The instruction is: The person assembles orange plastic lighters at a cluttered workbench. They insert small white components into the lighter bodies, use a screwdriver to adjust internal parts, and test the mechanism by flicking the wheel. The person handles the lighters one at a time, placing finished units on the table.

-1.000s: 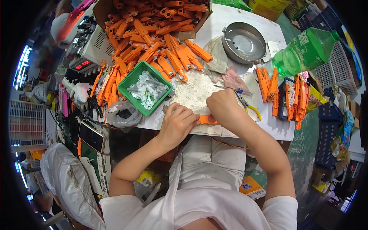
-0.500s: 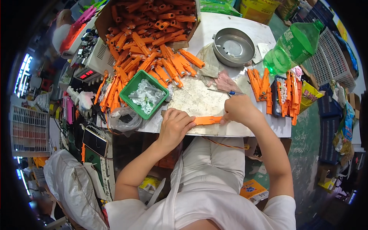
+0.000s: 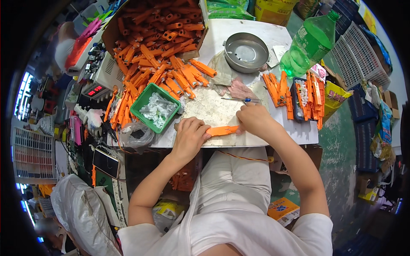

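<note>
An orange plastic housing (image 3: 223, 131), long and narrow, lies near the front edge of the white table. My left hand (image 3: 188, 137) grips its left end between thumb and fingers. At its right end, my right hand (image 3: 253, 121) is closed with the fingertips pinching the piece; whether something small is also between them is hidden. Just beyond the right hand rests a thin metal tool with a blue part (image 3: 245, 100). To the left of my left hand stands a green tray (image 3: 170, 118) holding small whitish plastic parts.
A large box (image 3: 205, 17) spills many orange housings across the far left. Behind the cloth (image 3: 239, 88) sits a metal bowl (image 3: 263, 52). On the right are a green bottle (image 3: 314, 40) and a dark bin (image 3: 297, 104) with more orange pieces. A power unit (image 3: 108, 70) is at the left.
The whole view has shifted slightly, so the table things appear further left. Both hands keep hold of the orange housing, which now looks slightly more tilted.
</note>
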`<move>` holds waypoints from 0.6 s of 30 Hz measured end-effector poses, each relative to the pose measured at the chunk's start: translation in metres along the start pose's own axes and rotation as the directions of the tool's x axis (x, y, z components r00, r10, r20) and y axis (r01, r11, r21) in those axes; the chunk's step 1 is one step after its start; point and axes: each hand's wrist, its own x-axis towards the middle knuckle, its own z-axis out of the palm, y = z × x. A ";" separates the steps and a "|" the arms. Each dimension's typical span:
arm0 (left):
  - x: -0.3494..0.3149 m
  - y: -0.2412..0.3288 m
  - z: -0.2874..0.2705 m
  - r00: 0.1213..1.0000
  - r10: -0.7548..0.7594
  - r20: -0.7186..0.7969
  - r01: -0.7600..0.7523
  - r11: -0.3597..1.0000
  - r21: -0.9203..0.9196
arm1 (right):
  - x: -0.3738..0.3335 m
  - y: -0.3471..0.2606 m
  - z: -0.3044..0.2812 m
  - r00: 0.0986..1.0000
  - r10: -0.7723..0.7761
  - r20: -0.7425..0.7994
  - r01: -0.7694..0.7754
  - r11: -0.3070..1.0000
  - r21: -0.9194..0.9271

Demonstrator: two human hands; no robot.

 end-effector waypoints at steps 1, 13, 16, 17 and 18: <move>0.000 0.003 -0.001 1.000 0.014 -0.017 -0.013 1.000 0.003 | -0.010 0.003 0.009 0.992 -0.075 -0.105 0.080 0.995 0.052; -0.030 0.065 0.004 0.977 -0.121 -0.175 0.082 0.973 -0.214 | -0.075 -0.055 0.049 0.764 0.434 -0.477 0.548 -0.046 0.835; -0.014 0.089 -0.002 0.973 -0.148 -0.177 0.097 0.959 -0.265 | -0.081 -0.067 0.044 0.726 0.436 -0.531 0.603 -0.032 0.797; -0.015 0.087 0.001 0.975 -0.107 -0.193 0.057 0.967 -0.247 | -0.085 -0.068 0.041 0.724 0.432 -0.539 0.603 -0.015 0.798; -0.015 0.090 0.000 0.976 -0.092 -0.199 0.043 0.971 -0.236 | -0.090 -0.068 0.038 0.721 0.427 -0.545 0.602 0.003 0.798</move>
